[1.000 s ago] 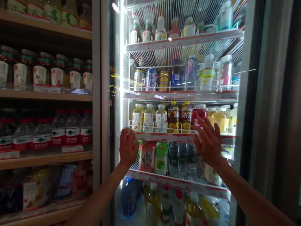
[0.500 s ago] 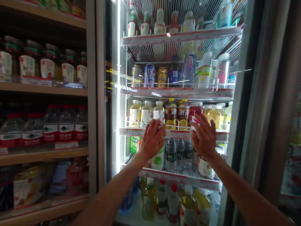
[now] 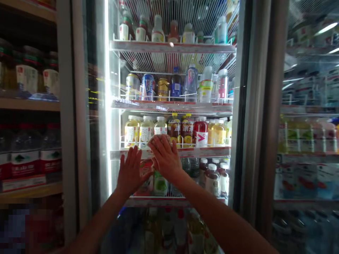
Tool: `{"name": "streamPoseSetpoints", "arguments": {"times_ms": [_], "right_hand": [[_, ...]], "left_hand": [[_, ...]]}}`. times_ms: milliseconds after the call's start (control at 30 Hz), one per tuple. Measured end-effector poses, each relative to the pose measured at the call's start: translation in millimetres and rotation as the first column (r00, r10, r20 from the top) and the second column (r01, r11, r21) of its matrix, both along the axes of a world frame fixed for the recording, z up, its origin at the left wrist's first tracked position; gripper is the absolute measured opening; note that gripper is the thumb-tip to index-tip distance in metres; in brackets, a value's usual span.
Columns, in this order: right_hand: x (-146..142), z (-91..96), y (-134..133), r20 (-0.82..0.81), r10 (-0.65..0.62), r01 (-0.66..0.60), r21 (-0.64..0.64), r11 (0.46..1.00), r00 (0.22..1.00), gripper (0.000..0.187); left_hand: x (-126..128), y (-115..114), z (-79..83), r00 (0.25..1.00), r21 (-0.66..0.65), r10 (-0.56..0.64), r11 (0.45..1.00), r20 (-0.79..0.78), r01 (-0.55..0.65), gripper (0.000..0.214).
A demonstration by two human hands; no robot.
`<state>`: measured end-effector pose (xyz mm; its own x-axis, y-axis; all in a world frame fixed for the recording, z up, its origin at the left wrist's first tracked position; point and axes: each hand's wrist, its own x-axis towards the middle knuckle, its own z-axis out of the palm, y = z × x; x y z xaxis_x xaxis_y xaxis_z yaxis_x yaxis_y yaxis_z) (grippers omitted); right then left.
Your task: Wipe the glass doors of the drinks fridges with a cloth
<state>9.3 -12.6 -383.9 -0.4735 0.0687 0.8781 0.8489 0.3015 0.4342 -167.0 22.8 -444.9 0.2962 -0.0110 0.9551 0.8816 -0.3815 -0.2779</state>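
My right hand presses a pale crumpled cloth flat against the glass door of a lit drinks cooler, fingers over the cloth. Just to its left, my left hand is open, fingers stretched upward and palm toward the glass, holding nothing. Behind the glass at hand height stand pale tea bottles, dark iced-tea bottles and a red drink bottle. My hands and forearms hide part of the lower shelf, where a green-labelled bottle shows between them.
The cooler's metal door frame runs down the right, with another glass-fronted cooler beyond. At left, an open wooden shelf holds bottles. A bright light strip lines the cooler's left edge. Reflections lie across the glass.
The cloth has passed from my left hand to my right. My right hand has moved left onto it, and my left hand has shifted left and down. The view has turned right.
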Motion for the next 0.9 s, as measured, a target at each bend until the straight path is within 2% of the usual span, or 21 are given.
{"name": "streamPoseSetpoints", "arguments": {"times_ms": [100, 167, 200, 267, 333, 433, 500, 533, 600, 633, 667, 733, 800, 833, 900], "right_hand": [[66.6, 5.5, -10.2, 0.009, -0.063, 0.062, 0.080, 0.995, 0.998, 0.038], [123.5, 4.4, -17.7, -0.213, -0.091, 0.139, 0.223, 0.965, 0.973, 0.036], [146.1, 1.9, -19.8, -0.353, -0.109, 0.202, 0.239, 0.950, 0.929, 0.039], [164.3, -7.2, -19.1, -0.555, -0.072, 0.254, 0.259, 0.932, 0.829, 0.044], [140.5, -20.3, -13.2, -0.561, -0.030, 0.216, 0.269, 0.939, 0.827, 0.045], [65.7, -38.3, -4.9, -0.298, -0.012, 0.076, 0.203, 0.976, 0.954, 0.042], [37.2, -45.6, -5.9, -0.155, 0.001, 0.023, 0.151, 0.988, 0.988, 0.039], [38.1, -48.5, -8.6, -0.105, -0.011, 0.024, 0.123, 0.992, 0.994, 0.039], [68.6, -54.8, -16.0, -0.113, -0.052, 0.066, 0.130, 0.989, 0.992, 0.040], [92.2, -58.5, -19.3, -0.167, -0.092, 0.114, 0.128, 0.985, 0.982, 0.042], [115.7, -62.4, -21.3, -0.303, -0.061, 0.139, 0.242, 0.960, 0.951, 0.044], [145.7, -70.8, -20.8, -0.525, -0.027, 0.220, 0.308, 0.926, 0.851, 0.047], [138.2, -79.8, -15.8, -0.602, 0.010, 0.224, 0.313, 0.923, 0.798, 0.050], [121.8, -84.0, -13.0, -0.580, 0.015, 0.190, 0.292, 0.937, 0.814, 0.052], [81.7, -90.4, -9.2, -0.425, 0.001, 0.086, 0.187, 0.979, 0.905, 0.053]], "left_hand": [[2.7, -2.7, -0.8, 1.000, -0.029, 0.021, 0.999, 0.021, -0.020, 0.086], [10.3, -4.5, -0.6, 0.999, -0.050, 0.026, 0.998, 0.043, -0.023, 0.085], [14.2, -4.9, -0.5, 0.998, -0.053, 0.026, 0.998, 0.055, -0.023, 0.085], [20.3, -4.9, -0.7, 0.996, -0.050, 0.029, 0.998, 0.085, -0.025, 0.085], [23.3, -4.8, -1.1, 0.994, -0.040, 0.026, 0.999, 0.102, -0.022, 0.085], [22.1, -6.2, -4.3, 0.994, -0.047, 0.008, 0.999, 0.111, -0.003, 0.084], [19.0, -7.7, -10.4, 0.994, -0.053, -0.009, 0.998, 0.105, 0.015, 0.080], [17.5, -8.3, -14.7, 0.995, -0.053, -0.016, 0.998, 0.099, 0.022, 0.078], [15.8, -8.9, -24.8, 0.996, -0.049, -0.029, 0.998, 0.084, 0.033, 0.074], [16.1, -9.0, -29.6, 0.996, -0.051, -0.034, 0.998, 0.087, 0.038, 0.072], [17.1, -9.0, -33.6, 0.994, -0.057, -0.037, 0.997, 0.100, 0.043, 0.072], [20.5, -8.9, -38.1, 0.990, -0.081, -0.045, 0.995, 0.134, 0.056, 0.073], [23.8, -9.6, -38.7, 0.986, -0.104, -0.056, 0.992, 0.156, 0.073, 0.074], [24.9, -10.4, -38.7, 0.985, -0.116, -0.058, 0.990, 0.161, 0.077, 0.074], [25.3, -13.1, -41.2, 0.986, -0.136, -0.050, 0.988, 0.162, 0.072, 0.074]]}}
